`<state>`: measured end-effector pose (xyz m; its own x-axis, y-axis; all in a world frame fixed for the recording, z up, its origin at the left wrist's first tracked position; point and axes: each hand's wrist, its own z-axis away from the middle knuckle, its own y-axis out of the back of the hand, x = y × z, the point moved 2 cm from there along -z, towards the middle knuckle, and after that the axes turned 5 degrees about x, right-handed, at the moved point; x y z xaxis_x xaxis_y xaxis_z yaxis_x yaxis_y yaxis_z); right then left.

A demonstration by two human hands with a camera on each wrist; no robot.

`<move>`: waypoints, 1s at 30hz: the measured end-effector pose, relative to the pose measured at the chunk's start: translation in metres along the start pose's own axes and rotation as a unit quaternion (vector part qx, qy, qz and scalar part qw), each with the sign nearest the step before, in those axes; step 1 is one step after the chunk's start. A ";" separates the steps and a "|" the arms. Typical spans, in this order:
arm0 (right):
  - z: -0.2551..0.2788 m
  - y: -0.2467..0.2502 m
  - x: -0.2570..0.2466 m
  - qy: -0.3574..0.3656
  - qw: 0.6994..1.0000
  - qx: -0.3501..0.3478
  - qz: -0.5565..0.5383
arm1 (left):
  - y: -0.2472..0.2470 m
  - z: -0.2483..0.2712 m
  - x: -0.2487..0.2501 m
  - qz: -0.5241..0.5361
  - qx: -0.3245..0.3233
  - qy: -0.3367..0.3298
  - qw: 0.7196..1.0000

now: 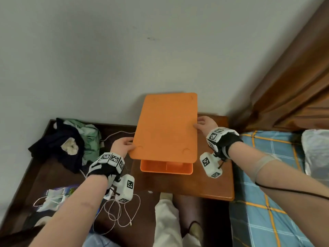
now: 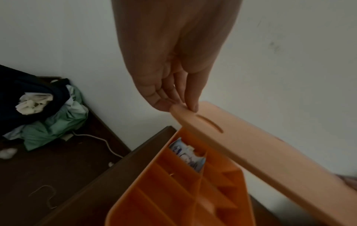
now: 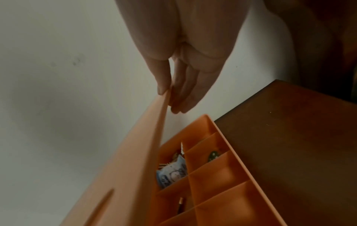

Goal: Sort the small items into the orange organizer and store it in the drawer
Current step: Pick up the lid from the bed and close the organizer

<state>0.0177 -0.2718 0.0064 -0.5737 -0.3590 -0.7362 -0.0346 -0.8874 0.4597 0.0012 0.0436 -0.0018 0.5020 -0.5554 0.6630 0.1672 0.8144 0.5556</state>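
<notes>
Both hands hold a flat orange lid [image 1: 166, 127] above the orange organizer [image 1: 166, 168], which stands on a brown nightstand [image 1: 210, 184]. My left hand [image 1: 122, 145] pinches the lid's near left edge [image 2: 179, 109], thumb on top. My right hand [image 1: 204, 123] pinches the right edge [image 3: 164, 97]. The lid [image 2: 260, 152] hangs tilted over the organizer's compartments [image 2: 173, 191]. A small blue and white packet [image 3: 171, 173] lies in one compartment, a round dark item [image 3: 212, 155] in another, and a thin metal piece [image 3: 180, 204] in a third.
A pile of dark and green clothes [image 1: 71, 139] lies on the dark wooden surface [image 1: 46, 175] at left, with a white cable [image 1: 115, 211] and a face mask [image 1: 53, 198]. A bed with a blue plaid sheet [image 1: 267, 193] is at right, brown curtains [image 1: 293, 77] behind.
</notes>
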 end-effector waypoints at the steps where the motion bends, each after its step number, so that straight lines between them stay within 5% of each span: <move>1: -0.009 -0.008 0.005 -0.007 1.000 0.008 0.024 | -0.004 -0.011 -0.007 -0.014 -0.012 0.009 1.000; 12: -0.047 -0.060 0.094 -0.097 0.991 0.057 0.076 | -0.062 -0.073 -0.049 -0.158 -0.103 0.095 0.977; 30: -0.055 -0.071 0.097 -0.126 0.982 0.045 0.135 | -0.069 -0.080 -0.052 -0.284 -0.188 0.128 0.931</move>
<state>0.0100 -0.2597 -0.1247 -0.7556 -0.4844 -0.4409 0.0800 -0.7364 0.6718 0.0315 0.0300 -0.1151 0.4196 -0.8958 0.1467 0.7288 0.4288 0.5339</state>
